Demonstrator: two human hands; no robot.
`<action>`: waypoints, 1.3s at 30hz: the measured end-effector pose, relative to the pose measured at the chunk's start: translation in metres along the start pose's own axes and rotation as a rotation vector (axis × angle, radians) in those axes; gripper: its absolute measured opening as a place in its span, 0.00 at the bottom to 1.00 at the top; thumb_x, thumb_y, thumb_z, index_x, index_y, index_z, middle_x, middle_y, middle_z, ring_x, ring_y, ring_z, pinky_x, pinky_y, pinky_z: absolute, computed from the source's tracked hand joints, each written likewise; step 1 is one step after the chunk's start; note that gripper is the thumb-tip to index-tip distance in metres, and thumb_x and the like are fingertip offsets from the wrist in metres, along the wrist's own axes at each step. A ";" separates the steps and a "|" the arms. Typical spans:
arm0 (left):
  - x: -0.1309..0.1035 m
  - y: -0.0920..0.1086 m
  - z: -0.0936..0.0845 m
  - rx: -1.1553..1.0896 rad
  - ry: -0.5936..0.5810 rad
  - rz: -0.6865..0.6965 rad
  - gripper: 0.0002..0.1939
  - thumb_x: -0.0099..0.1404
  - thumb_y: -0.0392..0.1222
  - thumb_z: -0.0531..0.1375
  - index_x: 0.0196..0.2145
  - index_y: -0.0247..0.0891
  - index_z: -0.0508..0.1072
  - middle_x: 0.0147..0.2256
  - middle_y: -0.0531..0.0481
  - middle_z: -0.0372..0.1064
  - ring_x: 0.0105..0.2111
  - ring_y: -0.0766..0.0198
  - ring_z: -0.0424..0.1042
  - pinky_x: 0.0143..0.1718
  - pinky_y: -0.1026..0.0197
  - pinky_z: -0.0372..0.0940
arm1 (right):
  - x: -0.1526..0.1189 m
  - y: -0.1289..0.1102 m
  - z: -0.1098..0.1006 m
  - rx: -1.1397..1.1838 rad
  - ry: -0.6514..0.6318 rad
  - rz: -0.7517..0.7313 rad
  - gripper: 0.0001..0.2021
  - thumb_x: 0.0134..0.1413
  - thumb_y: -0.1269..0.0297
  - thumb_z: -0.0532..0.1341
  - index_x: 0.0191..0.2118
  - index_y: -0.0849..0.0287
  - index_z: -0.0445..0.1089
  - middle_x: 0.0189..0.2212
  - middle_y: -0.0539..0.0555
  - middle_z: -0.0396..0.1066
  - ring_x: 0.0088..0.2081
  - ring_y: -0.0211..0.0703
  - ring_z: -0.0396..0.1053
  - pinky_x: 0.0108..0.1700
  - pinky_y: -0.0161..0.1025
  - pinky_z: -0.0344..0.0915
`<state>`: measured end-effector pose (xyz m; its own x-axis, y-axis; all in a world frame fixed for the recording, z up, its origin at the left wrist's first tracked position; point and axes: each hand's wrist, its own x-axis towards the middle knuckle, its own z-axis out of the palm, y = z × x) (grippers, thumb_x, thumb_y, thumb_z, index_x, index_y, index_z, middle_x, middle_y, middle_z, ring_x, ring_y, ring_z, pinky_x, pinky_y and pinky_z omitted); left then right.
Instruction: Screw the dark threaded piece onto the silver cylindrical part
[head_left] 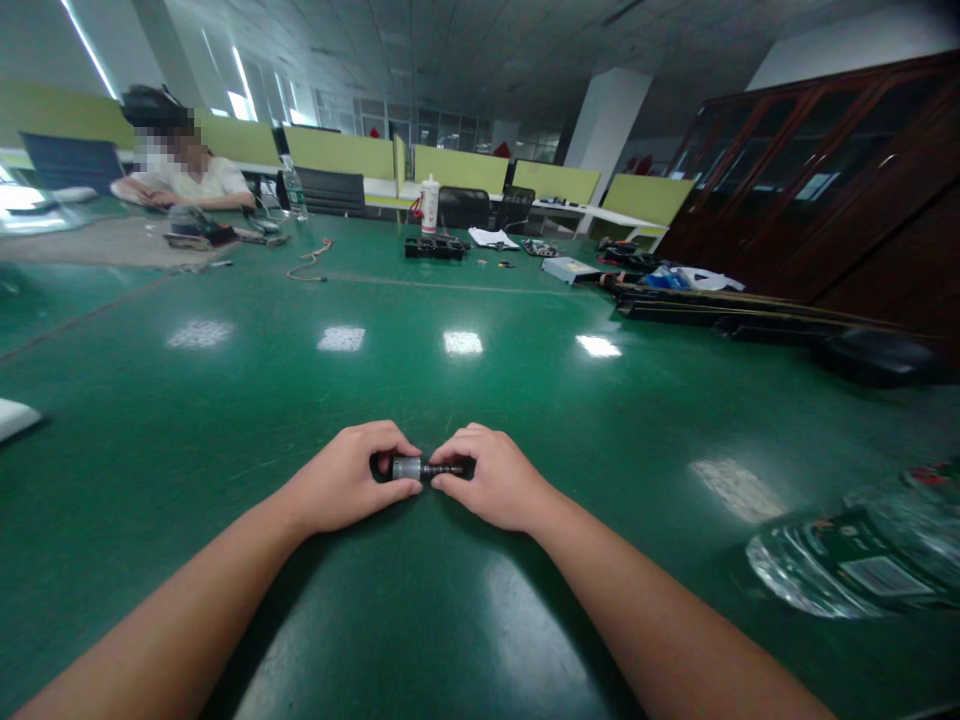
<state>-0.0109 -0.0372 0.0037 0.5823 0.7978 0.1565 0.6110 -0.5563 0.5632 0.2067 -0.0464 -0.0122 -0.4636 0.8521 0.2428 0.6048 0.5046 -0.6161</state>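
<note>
A: Entry, head view. Where are the hands?

B: Both rest on the green table (225, 420), near its near edge, about midway along it. The left hand (349, 480) and right hand (495, 480) face each other, knuckles up, almost touching.

A: What do they hold?

B: One small cylindrical part (420, 467), lying level between them. Its left end is a grey metal barrel; a thinner dark shaft runs from it to the right.

A: Grip state?

B: The left hand is curled shut around the grey end, thumb below and fingers above. The right hand is closed in a pinch on the dark shaft end, fingertips hiding its tip. Whether the part touches the table I cannot tell; it sits just above or on the surface.

A: Anything else close by?

B: A clear plastic bag (847, 560) with printed labels lies toward the right edge, well apart from the hands. A white object (15, 415) pokes in at the left edge.

A: Far side?

B: A seated person (180, 175) at the far left corner, hands on their own work. A water bottle (294, 190) stands just beside them, a white cup (430, 205) near the far edge, and a black tray (435, 247) in front of it. Long dark bars (720, 310) lie along the far right.
</note>
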 end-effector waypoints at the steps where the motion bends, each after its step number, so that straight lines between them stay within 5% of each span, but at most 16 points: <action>1: 0.000 0.000 0.000 0.001 0.001 -0.001 0.11 0.59 0.45 0.65 0.38 0.38 0.77 0.33 0.51 0.72 0.33 0.62 0.70 0.35 0.62 0.62 | 0.000 0.000 0.000 -0.002 0.002 0.004 0.06 0.49 0.69 0.68 0.36 0.57 0.77 0.31 0.51 0.75 0.36 0.40 0.66 0.40 0.38 0.61; 31: -0.001 -0.005 -0.004 0.017 0.000 -0.010 0.13 0.62 0.50 0.63 0.40 0.39 0.77 0.33 0.50 0.72 0.32 0.62 0.71 0.34 0.63 0.63 | -0.002 0.011 -0.012 -0.091 0.022 0.053 0.04 0.49 0.66 0.69 0.34 0.56 0.78 0.31 0.51 0.74 0.37 0.40 0.67 0.41 0.38 0.60; 39: -0.001 -0.010 -0.007 0.042 0.020 -0.038 0.15 0.62 0.51 0.62 0.41 0.39 0.77 0.34 0.49 0.73 0.33 0.61 0.71 0.35 0.62 0.64 | -0.002 0.024 -0.018 -0.151 0.068 0.225 0.04 0.50 0.64 0.68 0.34 0.55 0.79 0.30 0.51 0.74 0.34 0.40 0.67 0.38 0.38 0.61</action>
<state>-0.0216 -0.0310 0.0031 0.5472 0.8231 0.1521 0.6550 -0.5342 0.5344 0.2335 -0.0334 -0.0138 -0.2652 0.9499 0.1653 0.7795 0.3121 -0.5431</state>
